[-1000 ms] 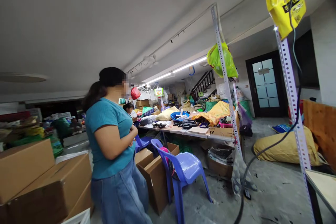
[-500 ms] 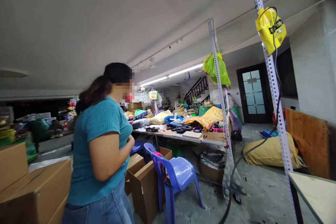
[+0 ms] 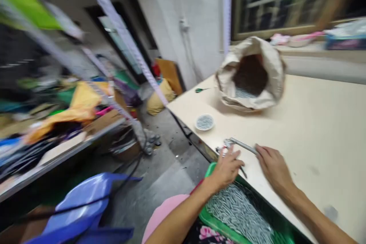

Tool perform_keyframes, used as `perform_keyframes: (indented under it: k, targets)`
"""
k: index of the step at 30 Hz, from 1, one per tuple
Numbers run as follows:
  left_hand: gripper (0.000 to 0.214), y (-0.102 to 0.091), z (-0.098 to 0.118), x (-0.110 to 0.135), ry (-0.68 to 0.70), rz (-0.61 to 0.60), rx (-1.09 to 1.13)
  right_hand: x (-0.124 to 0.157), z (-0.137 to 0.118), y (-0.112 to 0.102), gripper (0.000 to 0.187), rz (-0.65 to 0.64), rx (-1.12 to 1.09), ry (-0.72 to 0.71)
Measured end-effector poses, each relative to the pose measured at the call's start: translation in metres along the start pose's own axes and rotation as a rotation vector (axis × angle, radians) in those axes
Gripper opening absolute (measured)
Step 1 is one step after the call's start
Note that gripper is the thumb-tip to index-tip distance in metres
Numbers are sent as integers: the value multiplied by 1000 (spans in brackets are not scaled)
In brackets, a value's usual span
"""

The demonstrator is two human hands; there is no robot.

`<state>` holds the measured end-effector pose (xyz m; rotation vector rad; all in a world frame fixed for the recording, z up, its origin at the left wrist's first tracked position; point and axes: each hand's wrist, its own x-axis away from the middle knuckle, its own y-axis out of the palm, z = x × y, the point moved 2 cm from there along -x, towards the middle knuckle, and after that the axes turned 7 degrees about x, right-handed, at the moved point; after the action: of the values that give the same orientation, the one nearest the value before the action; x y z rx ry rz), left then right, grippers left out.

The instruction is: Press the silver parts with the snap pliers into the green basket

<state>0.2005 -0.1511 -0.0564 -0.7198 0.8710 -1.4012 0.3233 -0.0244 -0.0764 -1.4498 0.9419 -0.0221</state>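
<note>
At the near edge of a cream-topped table, a small metal device carries a long metal lever. My right hand is closed round the lever's outer end. Beside the device, my left hand has its fingers bent together at the tips; what they pinch is too small and blurred to make out. A thin dark rod sticks out by that hand. Below my hands, a green basket holds a heap of small grey metal pieces.
A white bowl of small grey pieces, green-handled scissors and an open sack with grey pieces inside stand on the table. A blue plastic chair and a cluttered table are at the left.
My view has swung right and down, from a co-worker in a blue top to the cream table. Both my hands, the lever and the basket now show. The co-worker is out of view.
</note>
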Motion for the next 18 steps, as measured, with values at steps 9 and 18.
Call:
perform_keyframes:
  k: [9,18]
  targets:
    - [28,-52,-29,14,-95,413,165,10,-5,-26,32,-92,-15,148]
    - [22,-63,-47,-14,-200,150,-51,21,-3,-36,30,-100,-1,149]
